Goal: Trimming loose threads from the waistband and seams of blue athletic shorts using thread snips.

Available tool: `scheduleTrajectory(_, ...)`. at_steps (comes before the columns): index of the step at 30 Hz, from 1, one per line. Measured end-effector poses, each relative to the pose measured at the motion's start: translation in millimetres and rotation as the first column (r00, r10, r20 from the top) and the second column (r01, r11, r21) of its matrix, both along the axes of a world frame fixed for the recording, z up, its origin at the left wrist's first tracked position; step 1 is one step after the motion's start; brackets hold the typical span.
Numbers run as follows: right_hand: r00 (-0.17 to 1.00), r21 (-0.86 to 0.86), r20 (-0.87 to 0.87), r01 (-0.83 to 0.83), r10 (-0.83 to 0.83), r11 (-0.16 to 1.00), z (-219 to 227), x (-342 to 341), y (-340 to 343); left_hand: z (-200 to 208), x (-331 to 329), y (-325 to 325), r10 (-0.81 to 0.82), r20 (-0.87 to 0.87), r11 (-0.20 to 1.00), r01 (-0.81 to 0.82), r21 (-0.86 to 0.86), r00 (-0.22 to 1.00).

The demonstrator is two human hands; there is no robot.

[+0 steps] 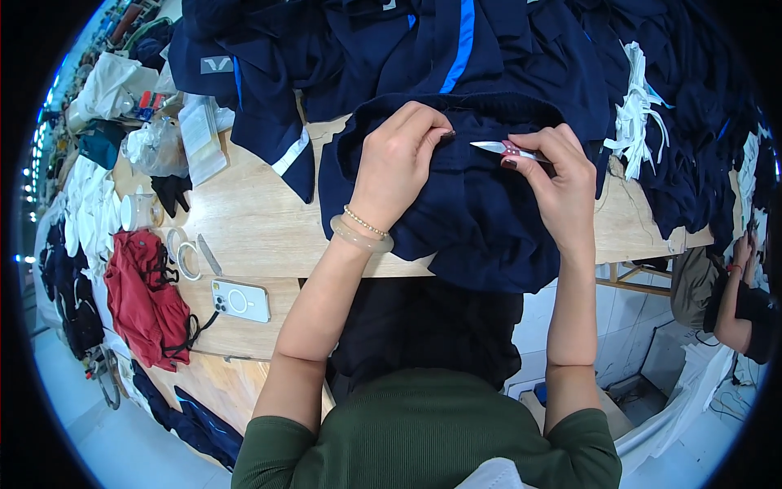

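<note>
A dark navy garment (464, 220) lies over the wooden table's (252, 228) front edge, its waistband turned toward me. My left hand (399, 159) pinches the waistband fabric near its top, a pale bangle and a bead bracelet on the wrist. My right hand (558, 175) holds small thread snips (501, 148) with a reddish handle, the blades pointing left toward my left fingertips. The blade tips sit just above the navy cloth.
More navy garments with blue stripes (456, 41) are heaped at the back. White ribbons or labels (635, 114) hang at right. On the left lie a white phone (240, 300), tape rolls (186, 259), a red cloth (147, 297) and plastic bags (159, 147). Another person (733, 301) crouches at right.
</note>
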State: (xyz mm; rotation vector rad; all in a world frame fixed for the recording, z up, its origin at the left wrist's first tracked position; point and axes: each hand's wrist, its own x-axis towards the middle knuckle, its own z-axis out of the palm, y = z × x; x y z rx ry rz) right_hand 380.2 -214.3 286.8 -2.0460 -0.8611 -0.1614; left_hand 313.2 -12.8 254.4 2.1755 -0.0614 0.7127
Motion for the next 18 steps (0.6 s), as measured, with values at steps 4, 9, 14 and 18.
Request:
scheduleTrajectory(4, 0.992, -0.057, 0.124, -0.024, 0.031, 0.998, 0.9, 2.9, 8.2, 1.3, 2.4, 2.0, -0.010, -0.026, 0.999, 0.010, 0.031, 1.000)
scheduleTrajectory(9, 0.983, -0.100, 0.176, -0.026, 0.043, 0.995, 4.0, 3.2, 13.8, 6.7, 4.8, 1.7, -0.005, -0.093, 0.999, 0.009, 0.041, 0.996)
scheduleTrajectory(14, 0.981, -0.129, 0.185, -0.038, 0.062, 0.991, 6.7, 3.4, 19.0, 8.3, 4.4, 1.3, -0.002, -0.103, 0.999, 0.007, 0.045, 0.995)
scheduleTrajectory(18, 0.976, -0.151, 0.202, -0.045, 0.076, 0.988, 6.8, 2.3, 24.6, 10.6, 4.2, 2.0, -0.010, -0.108, 0.998, 0.016, 0.055, 0.994)
